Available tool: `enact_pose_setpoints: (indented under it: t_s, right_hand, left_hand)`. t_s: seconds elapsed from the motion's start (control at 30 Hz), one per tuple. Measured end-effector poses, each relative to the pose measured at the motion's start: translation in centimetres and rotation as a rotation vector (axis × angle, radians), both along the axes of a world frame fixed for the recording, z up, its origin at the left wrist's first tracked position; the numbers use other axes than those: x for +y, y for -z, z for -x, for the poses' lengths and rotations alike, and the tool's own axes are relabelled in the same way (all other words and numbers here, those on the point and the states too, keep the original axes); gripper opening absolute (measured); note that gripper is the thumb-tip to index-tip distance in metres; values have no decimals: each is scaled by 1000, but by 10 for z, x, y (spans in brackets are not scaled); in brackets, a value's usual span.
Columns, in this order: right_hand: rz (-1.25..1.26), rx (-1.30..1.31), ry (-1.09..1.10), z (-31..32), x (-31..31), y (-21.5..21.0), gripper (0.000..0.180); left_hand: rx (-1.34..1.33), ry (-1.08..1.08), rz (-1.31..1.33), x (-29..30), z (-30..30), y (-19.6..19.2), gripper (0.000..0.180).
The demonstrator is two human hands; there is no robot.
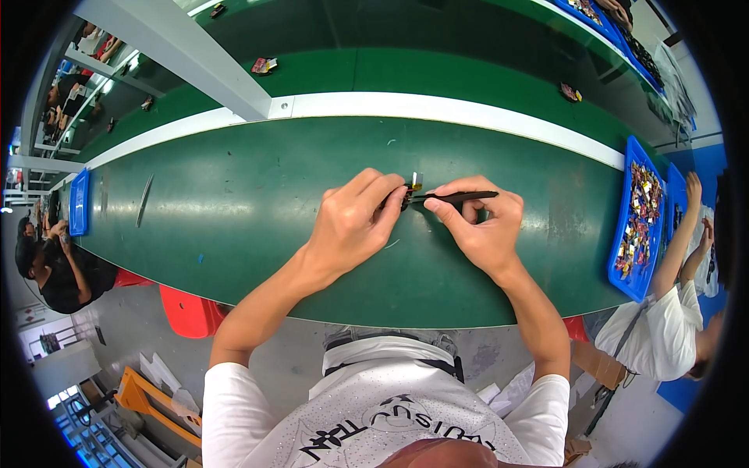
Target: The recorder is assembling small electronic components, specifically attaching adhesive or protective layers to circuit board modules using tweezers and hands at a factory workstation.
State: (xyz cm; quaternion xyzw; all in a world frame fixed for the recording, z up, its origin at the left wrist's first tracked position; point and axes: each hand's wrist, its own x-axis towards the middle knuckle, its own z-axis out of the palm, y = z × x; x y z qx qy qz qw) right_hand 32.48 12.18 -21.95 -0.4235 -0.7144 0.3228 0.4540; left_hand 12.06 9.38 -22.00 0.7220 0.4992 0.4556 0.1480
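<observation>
Fingers of the left hand pinch one small component, dark with a yellow-and-silver tab, over a green counter, while those of the right hand clasp one pair of black tweezers, its tips at the component. Ahead of the fingers, a white rail crosses the view, and one white post slants up ahead and to the left. Past the rail, the two nearest loose parts lie on a green belt, one ahead-left, one ahead-right. One blue tray of small pieces, too many to count, stands well to the right; another blue tray sits far left, beyond one thin metal strip. Green surface stretches to both sides; the counter's near edge curves between the fingers and a white shirt.
</observation>
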Motion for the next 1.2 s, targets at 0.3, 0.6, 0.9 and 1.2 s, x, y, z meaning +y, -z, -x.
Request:
enact_pose_setpoints:
  t_s: [0.3,0.6,0.9,1.2]
  right_hand:
    - [-52,-13,1,2,-1,0,16]
    - [3,-47,35,0,1,0,17]
    - [318,242,3,-5,6,0,10]
    - [492,404,-44,-4,7,-4,9]
  left_hand:
    - [46,5,-7,-2,0,2,13]
    - [73,22,-64,-2,-2,1,13]
    - [104,62,-152,0,-1,1,16]
    - [116,80,-189,0,0,1,17]
